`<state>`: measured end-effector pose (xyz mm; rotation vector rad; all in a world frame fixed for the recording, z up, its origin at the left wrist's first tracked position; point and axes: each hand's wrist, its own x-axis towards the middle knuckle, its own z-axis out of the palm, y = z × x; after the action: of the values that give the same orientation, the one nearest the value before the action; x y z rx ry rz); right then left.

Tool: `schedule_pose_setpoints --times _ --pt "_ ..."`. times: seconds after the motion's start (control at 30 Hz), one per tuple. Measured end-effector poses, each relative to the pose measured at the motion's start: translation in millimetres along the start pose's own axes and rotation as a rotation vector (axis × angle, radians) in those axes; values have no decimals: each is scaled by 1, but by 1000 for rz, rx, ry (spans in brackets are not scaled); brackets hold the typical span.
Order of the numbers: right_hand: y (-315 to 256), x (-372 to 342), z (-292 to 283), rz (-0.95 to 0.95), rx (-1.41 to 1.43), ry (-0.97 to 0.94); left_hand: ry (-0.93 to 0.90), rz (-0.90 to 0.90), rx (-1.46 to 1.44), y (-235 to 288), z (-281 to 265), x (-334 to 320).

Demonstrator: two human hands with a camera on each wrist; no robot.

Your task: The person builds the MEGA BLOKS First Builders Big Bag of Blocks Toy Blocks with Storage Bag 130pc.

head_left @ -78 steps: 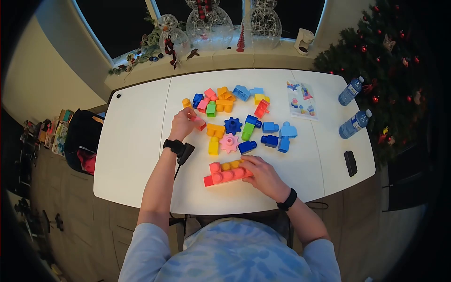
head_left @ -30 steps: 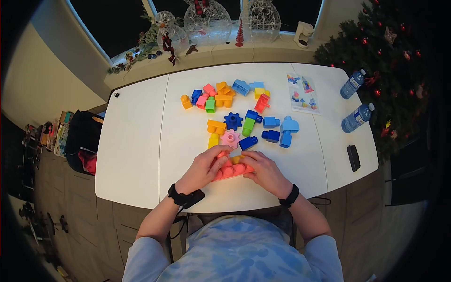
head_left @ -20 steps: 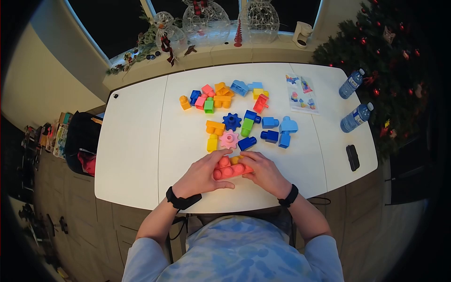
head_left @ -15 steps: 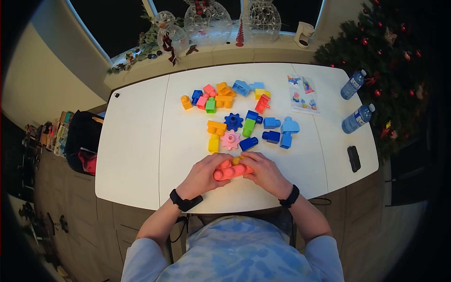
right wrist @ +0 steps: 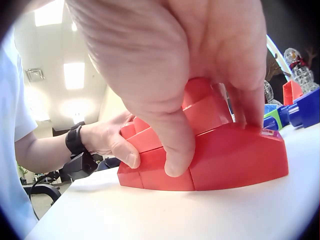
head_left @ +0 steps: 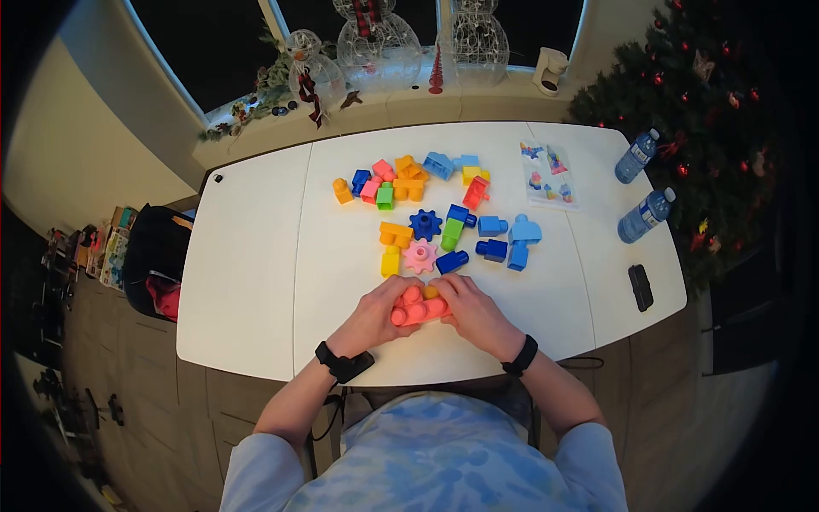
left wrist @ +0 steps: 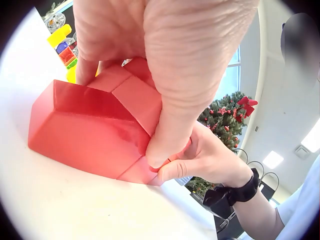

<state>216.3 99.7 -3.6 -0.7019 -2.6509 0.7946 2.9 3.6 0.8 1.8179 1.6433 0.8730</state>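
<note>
A joined build of salmon-red blocks (head_left: 417, 312), with one orange stud (head_left: 430, 292) at its back, rests on the white table near the front edge. My left hand (head_left: 374, 314) grips its left end, thumb on the near side. At the right end my right hand (head_left: 474, 316) grips it with thumb and fingers. In the left wrist view the red build (left wrist: 85, 135) shows a sloped, hollow-looking end beyond the left hand (left wrist: 175, 60). The right wrist view shows the right thumb and fingers (right wrist: 180, 150) around the red build (right wrist: 240, 155), its base on the table.
Behind the hands lie several loose blocks, a pink gear (head_left: 420, 256), a blue gear (head_left: 425, 224) and a yellow block (head_left: 391, 261). A picture sheet (head_left: 548, 175) lies at the back right. Two bottles (head_left: 646, 215) and a black case (head_left: 640, 288) are at the right.
My left hand has come from the far-left blocks to the build, bringing a salmon block that now appears joined on it. Both hands now hold the build, and the orange row is more covered.
</note>
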Motion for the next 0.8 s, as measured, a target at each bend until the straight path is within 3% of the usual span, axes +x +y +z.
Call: schedule_pose_setpoints --times 0.27,0.47,0.6,0.63,0.7,0.8 --pt "-1 1 -1 -34 -58 -13 -26 -38 -42 2 0 -2" --pt "-1 0 -2 -19 -81 -44 -59 200 37 7 -32 13" --pt "-11 -1 -22 -41 -107 49 210 -60 -50 -16 -88 62" --pt "-13 0 -28 -57 -99 97 217 -54 -50 -29 -99 80" --pt "-10 1 -37 -69 -94 135 326 -114 187 -63 -109 113" --pt "1 1 -45 -63 -73 201 256 -68 422 -93 -104 146"
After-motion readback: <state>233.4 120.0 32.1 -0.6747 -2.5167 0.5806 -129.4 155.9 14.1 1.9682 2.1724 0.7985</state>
